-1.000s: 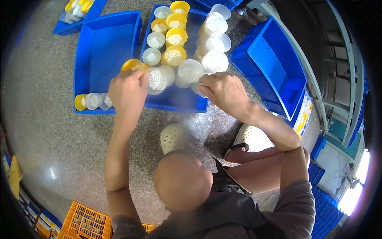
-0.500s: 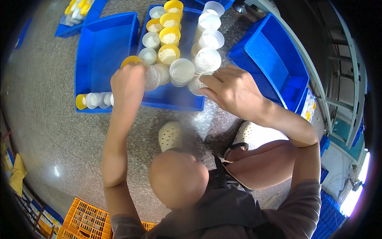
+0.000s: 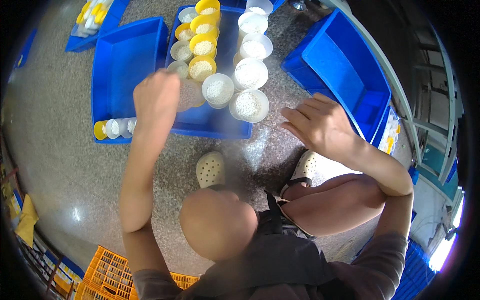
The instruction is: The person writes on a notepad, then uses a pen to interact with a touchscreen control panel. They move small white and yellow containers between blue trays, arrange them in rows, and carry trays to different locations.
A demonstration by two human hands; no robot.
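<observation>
My left hand (image 3: 157, 95) is closed in a fist over the middle of the blue trays, its fingertips hidden. Against its right side is a blurred translucent cup (image 3: 188, 95), which it appears to grip. My right hand (image 3: 320, 122) hovers off the tray's right side, thumb and forefinger slightly apart, nothing visible between them. Nearest to it stands a white cup (image 3: 249, 105) full of white pellets, at the front of a row of such cups. Another pellet-filled cup (image 3: 218, 91) stands just left of that one. Yellow cups (image 3: 202, 69) of pellets line up behind.
A blue tray (image 3: 129, 55) on the left holds a few small cups (image 3: 115, 127) along its front. Another blue bin (image 3: 345, 65) sits tilted at the right, beside a pale metal frame (image 3: 382, 55). Orange crates (image 3: 110, 275) stand at the lower left. My clog (image 3: 211, 170) rests before the trays.
My right hand has let go of the front white cup and drawn away to the right. The yellow rim beside my left hand has gone out of sight.
</observation>
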